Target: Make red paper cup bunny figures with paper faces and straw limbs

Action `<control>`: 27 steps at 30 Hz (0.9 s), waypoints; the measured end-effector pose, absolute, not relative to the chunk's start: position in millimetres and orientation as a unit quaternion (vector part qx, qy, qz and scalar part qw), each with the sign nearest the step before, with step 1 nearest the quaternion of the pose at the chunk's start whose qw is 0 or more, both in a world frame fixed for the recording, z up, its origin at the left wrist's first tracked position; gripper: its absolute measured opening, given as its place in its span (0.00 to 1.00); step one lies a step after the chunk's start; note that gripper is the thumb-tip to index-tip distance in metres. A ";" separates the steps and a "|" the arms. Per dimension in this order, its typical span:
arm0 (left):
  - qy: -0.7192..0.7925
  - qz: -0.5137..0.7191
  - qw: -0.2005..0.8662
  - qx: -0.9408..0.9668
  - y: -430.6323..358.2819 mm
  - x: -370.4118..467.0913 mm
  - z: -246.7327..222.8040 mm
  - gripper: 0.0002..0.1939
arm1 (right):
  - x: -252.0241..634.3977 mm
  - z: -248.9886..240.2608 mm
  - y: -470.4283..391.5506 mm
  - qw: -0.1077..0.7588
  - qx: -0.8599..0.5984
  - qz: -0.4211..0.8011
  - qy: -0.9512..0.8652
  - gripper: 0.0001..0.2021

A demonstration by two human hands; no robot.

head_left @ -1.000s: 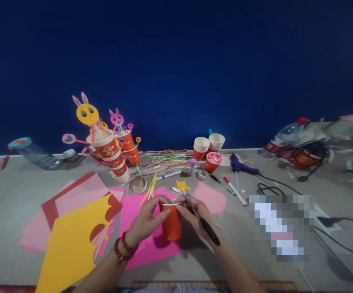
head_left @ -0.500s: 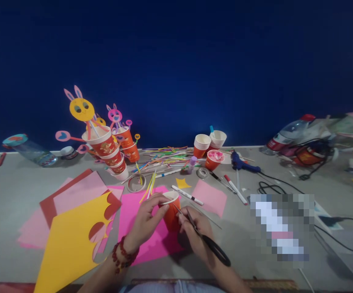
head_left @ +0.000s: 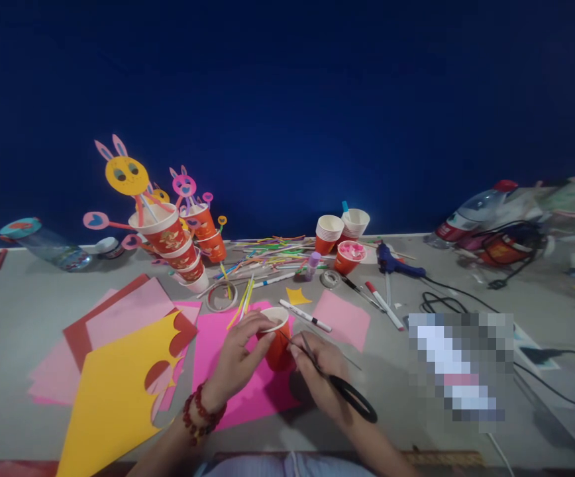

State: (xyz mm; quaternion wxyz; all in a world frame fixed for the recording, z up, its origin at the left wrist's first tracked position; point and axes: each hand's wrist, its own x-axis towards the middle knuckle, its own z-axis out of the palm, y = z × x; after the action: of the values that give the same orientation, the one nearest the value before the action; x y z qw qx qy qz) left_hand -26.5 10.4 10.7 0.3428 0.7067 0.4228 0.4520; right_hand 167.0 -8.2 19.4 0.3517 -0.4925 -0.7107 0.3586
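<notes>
A deep blue wall [head_left: 287,112] fills the upper part of the view behind a grey table [head_left: 29,311] strewn with craft goods. Sheets of yellow paper [head_left: 113,397] and pink paper [head_left: 228,358] lie at the near left, with 2 bunny-topped cup stacks [head_left: 168,232] behind. Over the pink sheet, the left hand [head_left: 235,358] wraps around an orange paper cup [head_left: 275,338], tilted toward the right. The right hand [head_left: 320,374] grips black-handled scissors [head_left: 337,384], their tips at the cup's rim.
</notes>
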 end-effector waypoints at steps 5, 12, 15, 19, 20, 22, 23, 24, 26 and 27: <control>0.418 0.428 0.339 0.726 11.8 -28.4 13.0 0.08 | 172.0 30.2 -4.5 0.323 -0.468 0.323 -0.757 0.13; 0.377 0.404 0.282 0.784 12.8 -31.2 22.1 0.08 | 173.7 37.9 -5.1 0.306 -0.484 0.439 -0.692 0.13; 0.360 0.389 0.218 0.820 10.4 -31.6 22.1 0.10 | 168.1 30.2 -10.4 0.352 -0.500 0.522 -0.594 0.14; 0.380 0.370 0.091 0.843 7.3 -31.6 15.9 0.14 | 162.6 15.8 -14.3 0.374 -0.459 0.613 -0.523 0.14; 0.382 0.368 0.074 0.845 6.6 -31.3 15.3 0.14 | 162.7 13.4 -14.7 0.372 -0.446 0.622 -0.525 0.14; 0.379 0.350 0.083 0.852 5.0 -30.4 17.4 0.12 | 164.3 12.0 -15.1 0.381 -0.471 0.597 -0.526 0.16; 0.372 0.336 0.097 0.860 4.4 -30.0 20.1 0.12 | 165.8 13.1 -14.6 0.379 -0.483 0.569 -0.546 0.16; 0.373 0.332 0.110 0.859 4.2 -29.9 23.7 0.11 | 167.5 15.3 -13.4 0.372 -0.487 0.537 -0.580 0.16; 0.383 0.333 0.138 0.850 4.5 -30.2 32.3 0.10 | 171.2 22.3 -9.0 0.348 -0.461 0.451 -0.680 0.15; 0.389 0.334 0.151 0.845 4.8 -30.4 36.5 0.09 | 172.9 26.4 -6.3 0.332 -0.434 0.406 -0.733 0.14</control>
State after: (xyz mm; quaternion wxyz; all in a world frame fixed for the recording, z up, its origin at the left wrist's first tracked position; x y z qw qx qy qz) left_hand -30.4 4.8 36.5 0.1509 0.8453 0.3888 0.3339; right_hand 172.9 -6.3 26.4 0.3323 -0.4339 -0.7326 0.4057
